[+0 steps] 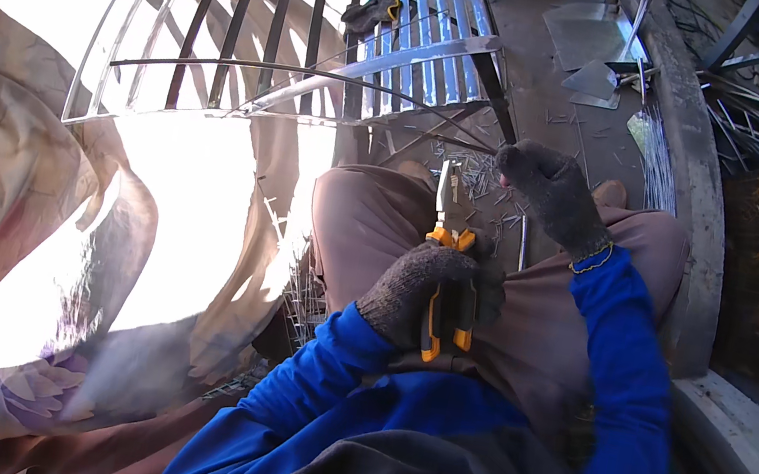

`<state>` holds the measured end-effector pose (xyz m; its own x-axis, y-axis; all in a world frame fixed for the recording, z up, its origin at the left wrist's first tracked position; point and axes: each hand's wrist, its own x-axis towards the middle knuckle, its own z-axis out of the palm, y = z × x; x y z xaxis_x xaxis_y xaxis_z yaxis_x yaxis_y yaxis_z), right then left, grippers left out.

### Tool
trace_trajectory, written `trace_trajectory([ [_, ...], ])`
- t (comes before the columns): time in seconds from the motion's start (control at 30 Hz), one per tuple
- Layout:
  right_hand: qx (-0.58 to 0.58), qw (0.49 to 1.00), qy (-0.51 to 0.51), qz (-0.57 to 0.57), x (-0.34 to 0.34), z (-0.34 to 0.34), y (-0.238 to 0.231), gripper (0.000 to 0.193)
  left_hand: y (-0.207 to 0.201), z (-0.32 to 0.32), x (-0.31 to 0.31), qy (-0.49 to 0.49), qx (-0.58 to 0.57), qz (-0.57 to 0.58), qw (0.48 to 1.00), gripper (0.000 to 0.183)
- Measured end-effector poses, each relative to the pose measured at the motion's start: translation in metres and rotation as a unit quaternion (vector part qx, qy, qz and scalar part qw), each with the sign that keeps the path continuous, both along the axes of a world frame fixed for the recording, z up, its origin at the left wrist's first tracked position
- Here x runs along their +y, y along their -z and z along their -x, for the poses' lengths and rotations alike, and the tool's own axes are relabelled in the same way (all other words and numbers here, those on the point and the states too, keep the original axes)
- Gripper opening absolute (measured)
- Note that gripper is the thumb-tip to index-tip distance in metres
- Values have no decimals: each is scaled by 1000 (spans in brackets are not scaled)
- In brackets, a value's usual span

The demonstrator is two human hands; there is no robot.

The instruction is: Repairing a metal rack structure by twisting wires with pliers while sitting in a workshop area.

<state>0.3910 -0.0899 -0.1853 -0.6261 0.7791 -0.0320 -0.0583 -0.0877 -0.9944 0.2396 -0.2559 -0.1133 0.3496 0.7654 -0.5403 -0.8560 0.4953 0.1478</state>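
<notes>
My left hand [425, 281], in a dark knitted glove, is closed around a pair of pliers [457, 239] with orange and black handles. The jaws point away from me, above the gap between my knees. My right hand [550, 191], gloved too, has its fingers pinched at the near end of a long, thin metal strip [317, 73]. This strip bows leftward over a slatted metal frame [275, 41]; the exact grip is partly hidden by the glove. The frame's right-hand slats look bluish and bright. A dark glove [370, 14] with yellow trim lies on them.
Many short metal offcuts [482, 176] litter the floor between my feet. Flat metal sheets [592, 41] and a bundle of thin rods [655, 159] lie ahead to the right, beside a raised concrete edge [689, 150]. Sunlit patterned cloth [47, 107] spreads at left.
</notes>
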Motion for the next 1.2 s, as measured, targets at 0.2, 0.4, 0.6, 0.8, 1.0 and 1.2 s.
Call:
trace_trajectory([
  [0.2, -52, 997, 21, -49, -5, 10, -7, 31, 32, 36, -22, 51, 128, -26, 990, 23],
  [0.4, -41, 991, 22, -122, -6, 15, -1, 28, 26, 19, -17, 41, 70, 52, 995, 22],
  [0.6, 42, 999, -25, 15, -11, 12, -8, 26, 32, 21, -18, 90, 107, 28, 990, 22],
  [0.8, 109, 991, -49, 59, -12, 11, 0, 28, 36, 18, -17, 139, 326, -42, 934, 28],
  [1.0, 51, 988, -9, -146, -5, 8, 2, 25, 31, 24, -6, 167, 451, -228, 847, 18],
  [1.2, -21, 990, 23, -139, -5, 12, -8, 17, 32, 25, 1, 4, 259, 35, 965, 18],
])
